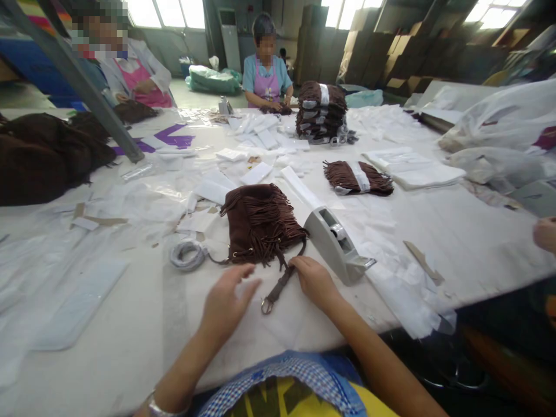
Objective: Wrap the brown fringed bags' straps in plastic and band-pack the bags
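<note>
A brown suede bag with fringes lies on the white table just ahead of me. Its brown strap with a metal ring at the end trails toward me. My right hand is closed on the strap near the bag's lower edge. My left hand hovers with fingers spread just left of the strap, holding nothing. A coil of white cord lies left of the bag.
A grey tape dispenser stands right of the bag. A wrapped fringed bag and a stack of them lie farther back. Dark bags pile at left. Two people work across the table. Another hand shows at right.
</note>
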